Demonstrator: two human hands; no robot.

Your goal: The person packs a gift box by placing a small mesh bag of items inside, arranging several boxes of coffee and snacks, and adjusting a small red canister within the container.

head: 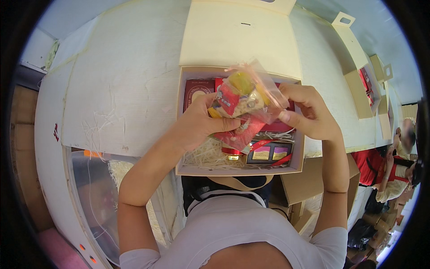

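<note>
My left hand [205,126] grips a clear plastic bag of wrapped sweets [242,95], thumb across its lower part. My right hand [304,112] pinches the bag's right edge between thumb and fingers. Both are above an open cream cardboard gift box [240,172], whose lid [238,37] lies back. Inside the box are shredded paper filler [205,154], a dark red box [200,89] at the upper left, and a black Godiva chocolate box [270,153] with red ribbon at the lower right. A red and gold item [231,151] shows partly beneath the bag.
More open cream gift boxes [352,79] stand at the right of the white table [127,67]. Loose paper shreds [100,126] lie at the left. A clear plastic bin [94,191] is below the front edge. People [398,164] are at the far right, near cardboard boxes.
</note>
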